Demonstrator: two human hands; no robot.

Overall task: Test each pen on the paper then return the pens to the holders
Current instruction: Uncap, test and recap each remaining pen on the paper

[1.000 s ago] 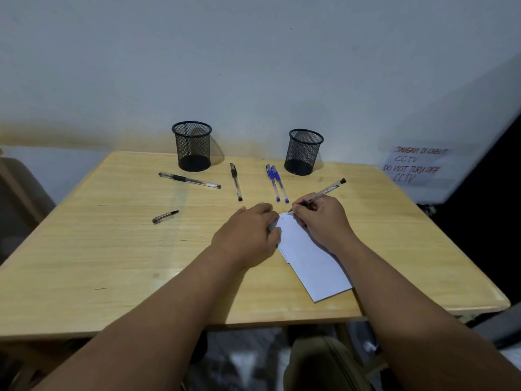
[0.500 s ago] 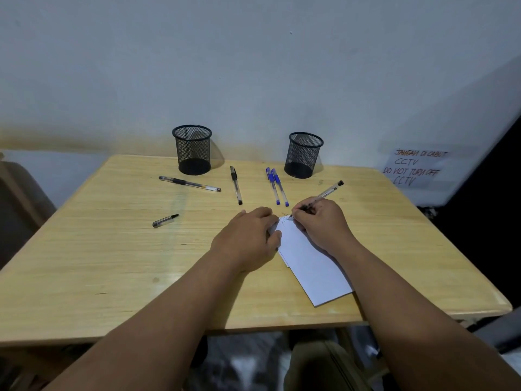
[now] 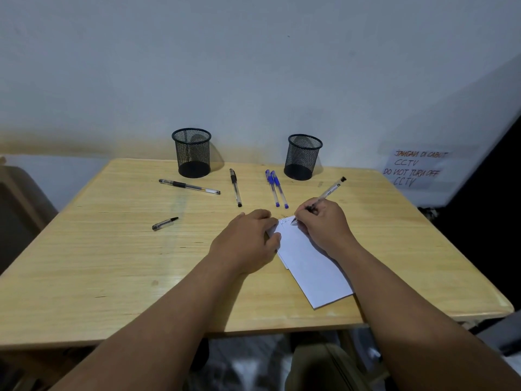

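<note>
The right hand (image 3: 324,221) has its fingers (image 3: 306,210) closed around a clear pen (image 3: 328,192). The pen tip touches the far end of the white paper (image 3: 313,266), where a few small marks show. The other end of the pen tilts up and away to the right.

The left hand (image 3: 248,241) rests curled on the left edge of the paper, fingers bent down, holding nothing.

The paper lies on the wooden desk (image 3: 112,263), near the front and a bit to the right.

At the far side of the desk stand two black mesh pen holders, one on the left (image 3: 192,152) and one on the right (image 3: 303,157). Between them and the hands lie more pens: a black pen on the left (image 3: 189,186), a black pen in the middle (image 3: 235,187), and two blue pens (image 3: 276,191) touching side by side. A pen cap (image 3: 165,223) lies alone, nearer and to the left.

A paper sign (image 3: 414,169) with writing hangs on the wall at the right.
</note>
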